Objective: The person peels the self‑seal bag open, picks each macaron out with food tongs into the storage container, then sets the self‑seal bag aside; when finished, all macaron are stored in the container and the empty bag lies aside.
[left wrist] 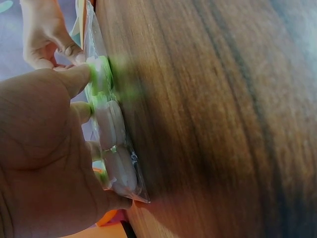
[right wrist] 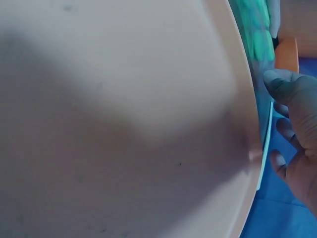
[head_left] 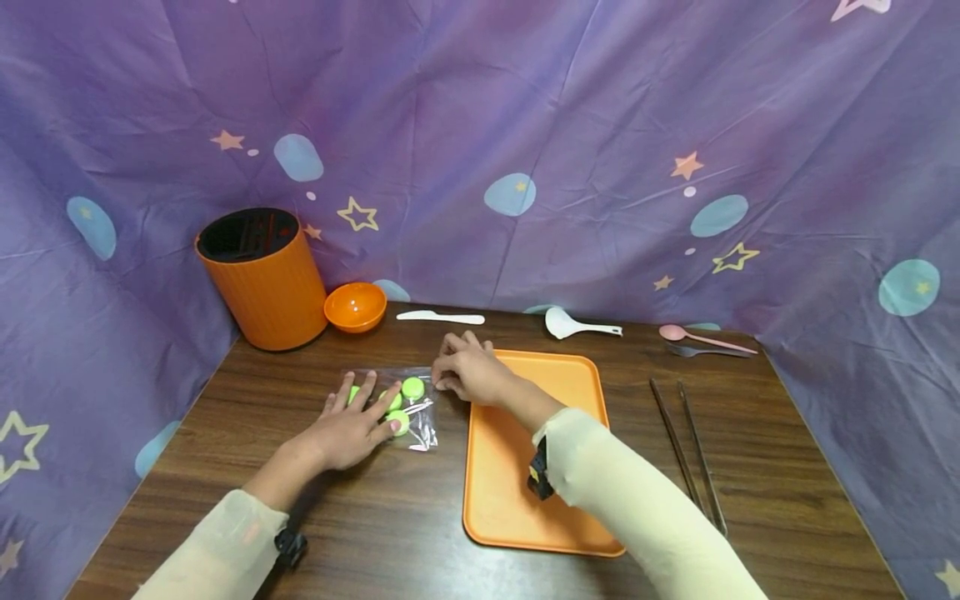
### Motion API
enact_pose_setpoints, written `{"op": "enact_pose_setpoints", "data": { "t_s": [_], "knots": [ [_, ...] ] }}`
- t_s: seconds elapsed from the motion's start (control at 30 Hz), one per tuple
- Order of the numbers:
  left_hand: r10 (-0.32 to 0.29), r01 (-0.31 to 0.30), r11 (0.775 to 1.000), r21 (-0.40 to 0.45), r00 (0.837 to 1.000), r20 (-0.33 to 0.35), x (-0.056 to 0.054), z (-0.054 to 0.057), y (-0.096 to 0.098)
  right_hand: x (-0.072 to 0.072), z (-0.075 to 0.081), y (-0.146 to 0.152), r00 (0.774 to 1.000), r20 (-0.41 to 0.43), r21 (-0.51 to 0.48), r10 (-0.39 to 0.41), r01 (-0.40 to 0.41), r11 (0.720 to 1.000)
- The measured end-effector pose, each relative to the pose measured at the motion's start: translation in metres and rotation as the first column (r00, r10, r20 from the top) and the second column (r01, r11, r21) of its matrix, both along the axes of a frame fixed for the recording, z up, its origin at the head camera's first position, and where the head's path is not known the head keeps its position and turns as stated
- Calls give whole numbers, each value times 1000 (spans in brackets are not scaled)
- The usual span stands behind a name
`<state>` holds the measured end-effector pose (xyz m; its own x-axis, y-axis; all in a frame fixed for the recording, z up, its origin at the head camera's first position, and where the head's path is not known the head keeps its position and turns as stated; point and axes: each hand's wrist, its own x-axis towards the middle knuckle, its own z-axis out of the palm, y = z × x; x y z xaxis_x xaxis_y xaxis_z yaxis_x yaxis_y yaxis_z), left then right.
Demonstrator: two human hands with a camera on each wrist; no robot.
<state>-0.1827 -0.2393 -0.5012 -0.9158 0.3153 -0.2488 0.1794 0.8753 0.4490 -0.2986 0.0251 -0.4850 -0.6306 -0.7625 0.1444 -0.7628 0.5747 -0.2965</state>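
Note:
A clear plastic bag (head_left: 424, 423) lies on the table, holding several round pieces (head_left: 412, 387) with bright green tops; their sides look white in the left wrist view. My left hand (head_left: 352, 433) rests on the bag with fingers spread and straight, the fingertips over the green tops. At the bag's upper right edge, my right hand (head_left: 474, 372) pinches the plastic between thumb and index finger, its other fingers loosely bent. The right forearm crosses above an orange tray (head_left: 517, 508). Seen from the left wrist, the left palm (left wrist: 39, 148) hides part of the bag.
An orange knife block (head_left: 262, 292) and an orange bowl (head_left: 356, 307) stand at the back left. Along the back lie a white knife (head_left: 441, 317), a white ladle (head_left: 577, 323), a pink spoon (head_left: 705, 337) and a grey fork (head_left: 705, 352). Metal tongs (head_left: 701, 458) lie right of the tray.

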Motion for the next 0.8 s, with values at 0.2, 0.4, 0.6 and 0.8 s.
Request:
{"op": "enact_pose_setpoints", "data": {
  "t_s": [0.2, 0.4, 0.6, 0.8],
  "knots": [
    [11, -11, 1000, -9, 1000, 9, 3, 4, 4, 1, 1, 5, 1000, -2, 12, -29, 29, 1000],
    [9, -9, 1000, -8, 1000, 19, 4, 11, 4, 4, 0, 5, 1000, -1, 40, 2, -2, 999],
    [7, -7, 1000, 8, 1000, 16, 6, 11, 4, 10, 1, 0, 997, -36, 62, 65, -62, 996],
    [-1, 1, 1000, 7, 1000, 10, 6, 13, 4, 10, 0, 3, 998, -43, 70, 52, -49, 996]
  ]
}}
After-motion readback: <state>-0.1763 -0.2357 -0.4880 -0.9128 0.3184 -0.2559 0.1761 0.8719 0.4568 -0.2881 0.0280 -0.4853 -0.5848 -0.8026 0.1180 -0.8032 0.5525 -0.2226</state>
